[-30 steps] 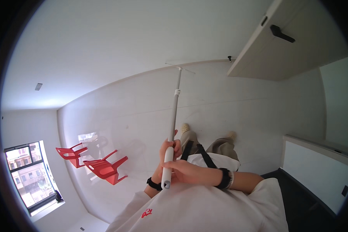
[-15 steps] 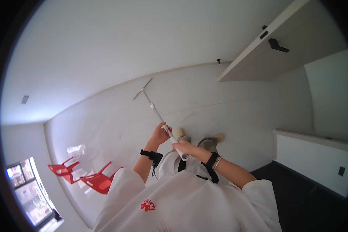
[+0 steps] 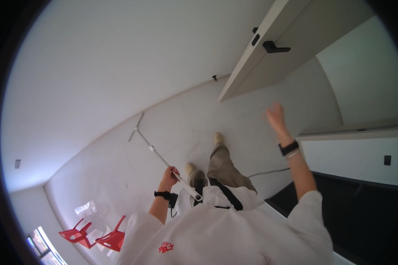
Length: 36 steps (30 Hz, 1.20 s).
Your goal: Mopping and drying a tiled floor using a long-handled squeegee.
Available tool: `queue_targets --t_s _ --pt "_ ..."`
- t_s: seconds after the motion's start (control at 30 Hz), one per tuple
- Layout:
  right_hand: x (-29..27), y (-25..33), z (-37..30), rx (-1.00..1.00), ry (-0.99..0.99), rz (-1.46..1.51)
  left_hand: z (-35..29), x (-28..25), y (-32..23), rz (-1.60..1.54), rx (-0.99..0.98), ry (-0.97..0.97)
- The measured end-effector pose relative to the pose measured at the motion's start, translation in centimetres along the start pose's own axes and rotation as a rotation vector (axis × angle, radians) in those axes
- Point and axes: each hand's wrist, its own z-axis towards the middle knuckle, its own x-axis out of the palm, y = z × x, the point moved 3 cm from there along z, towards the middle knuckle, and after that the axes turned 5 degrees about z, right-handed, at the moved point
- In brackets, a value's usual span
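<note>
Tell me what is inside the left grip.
The left grip is closed around a long pale pole with a T-shaped end. The pole shows on both sides; the stretch within, and the palm against it, are covered.

The right hand (image 3: pixel 277 117) has released the pole (image 3: pixel 162 158).

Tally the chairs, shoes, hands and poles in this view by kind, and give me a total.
Red chairs: 2
Beige shoes: 2
Hands, left hand and right hand: 2
White pole with a crossbar end: 1
Total: 7
</note>
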Motion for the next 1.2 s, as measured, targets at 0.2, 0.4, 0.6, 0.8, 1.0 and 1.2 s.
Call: queue_targets --t_s 0.2,0.4,0.6,0.8,1.0,1.2 --pt "-6.1 4.4 14.1 -0.152 -0.113 -0.217 -1.3 1.0 -2.6 0.017 0.087 0.047" --pt "-5.0 9.4 23.3 -0.469 -0.112 -0.417 -2.9 0.2 -2.7 0.092 0.073 -0.197" --pt "-3.5 10.9 27.6 -0.304 0.009 -0.651 -5.7 0.4 0.5 0.33 0.15 -0.412" --pt "-4.5 13.2 28.6 -0.187 0.194 -0.574 -6.6 4.8 5.5 0.243 0.108 -0.399" --pt "-4.6 13.2 29.0 -0.189 0.135 -0.522 -8.4 10.2 6.2 0.861 0.468 -0.237" --pt "-4.0 13.4 29.2 -0.201 0.01 -0.461 -6.3 7.2 8.6 0.896 0.493 -0.34"
